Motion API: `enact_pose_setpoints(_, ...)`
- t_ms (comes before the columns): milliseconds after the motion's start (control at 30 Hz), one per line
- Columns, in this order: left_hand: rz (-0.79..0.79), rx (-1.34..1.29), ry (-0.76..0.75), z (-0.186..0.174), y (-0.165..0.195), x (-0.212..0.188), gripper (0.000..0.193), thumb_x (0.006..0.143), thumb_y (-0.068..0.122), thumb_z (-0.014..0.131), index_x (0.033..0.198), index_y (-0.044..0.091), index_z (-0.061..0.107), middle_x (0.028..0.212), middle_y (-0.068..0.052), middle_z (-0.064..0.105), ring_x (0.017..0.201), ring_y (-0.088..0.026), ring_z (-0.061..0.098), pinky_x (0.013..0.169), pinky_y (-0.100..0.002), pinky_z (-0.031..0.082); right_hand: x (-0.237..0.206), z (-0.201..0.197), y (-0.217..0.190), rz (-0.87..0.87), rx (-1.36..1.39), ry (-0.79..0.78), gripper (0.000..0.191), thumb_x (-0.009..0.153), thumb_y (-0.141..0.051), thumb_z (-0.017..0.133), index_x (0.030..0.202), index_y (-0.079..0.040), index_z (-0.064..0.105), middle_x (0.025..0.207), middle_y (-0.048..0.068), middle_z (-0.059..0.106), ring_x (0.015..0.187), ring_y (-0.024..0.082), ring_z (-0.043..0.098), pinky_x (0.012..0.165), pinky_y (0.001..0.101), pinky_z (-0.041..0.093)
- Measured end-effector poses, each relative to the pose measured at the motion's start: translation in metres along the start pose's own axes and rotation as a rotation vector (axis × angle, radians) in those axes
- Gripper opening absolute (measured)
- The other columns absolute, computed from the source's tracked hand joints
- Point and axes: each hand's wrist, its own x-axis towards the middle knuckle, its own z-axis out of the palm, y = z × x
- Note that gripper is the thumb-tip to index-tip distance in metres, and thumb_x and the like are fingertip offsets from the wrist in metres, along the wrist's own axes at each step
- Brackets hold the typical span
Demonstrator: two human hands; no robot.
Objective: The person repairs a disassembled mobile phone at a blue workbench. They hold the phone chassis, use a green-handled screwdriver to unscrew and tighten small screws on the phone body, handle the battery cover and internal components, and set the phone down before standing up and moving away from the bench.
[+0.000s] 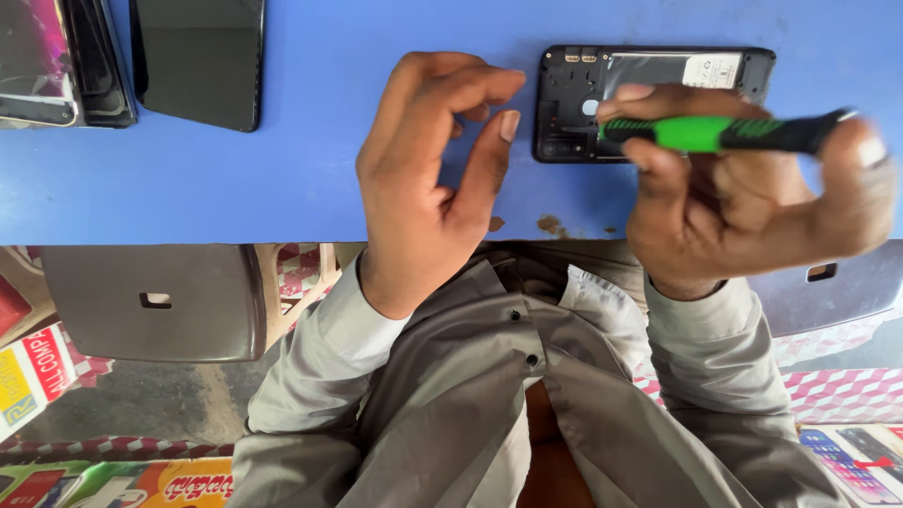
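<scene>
A person in a grey shirt (pixel 489 376) works at a blue table (pixel 282 179). The right hand (pixel 743 198) clamps its fingers on a green-and-black screwdriver (pixel 724 134), shaft lying crosswise, tip pointing left over an opened black phone (pixel 574 103). The phone lies flat just beyond that hand, long axis running left to right. The left hand (pixel 423 179) hovers beside it, empty, fingers loosely curled and apart. Farther left lie another dark phone (pixel 198 61) and stacked phone parts (pixel 56 61).

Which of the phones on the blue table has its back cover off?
The black phone at the right, under the green-and-black screwdriver in the right hand; its insides show, while the closed dark phone at left does not.
</scene>
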Motion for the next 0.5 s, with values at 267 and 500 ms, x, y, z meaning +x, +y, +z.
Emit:
enact_pose_setpoints(267,-0.083,-0.417,0.063,-0.005,-0.007,0.001,0.003,0.114,-0.001,0.064,0.117,-0.001,0.062,0.112,-0.006,0.06,0.082,-0.006,0.055,0.072,-0.02,0.047,0.012,-0.006,0.002,-0.193,-0.034,-0.079,0.1,0.11,0.027,0.057,0.163,-0.039,0.002,0.111,0.026,0.067,0.093,0.035,0.077,0.079,0.0365,0.069)
enact_pose_setpoints(500,-0.111,-0.527,0.056,-0.005,-0.008,0.004,0.002,0.117,0.0,0.063,0.118,-0.002,0.062,0.114,-0.006,0.059,0.082,-0.007,0.055,0.073,-0.021,0.048,0.026,-0.013,0.0,-0.204,-0.088,-0.116,0.105,0.108,0.028,0.053,0.161,-0.043,-0.004,0.112,0.03,0.065,0.089,0.037,0.076,0.078,0.0382,0.067)
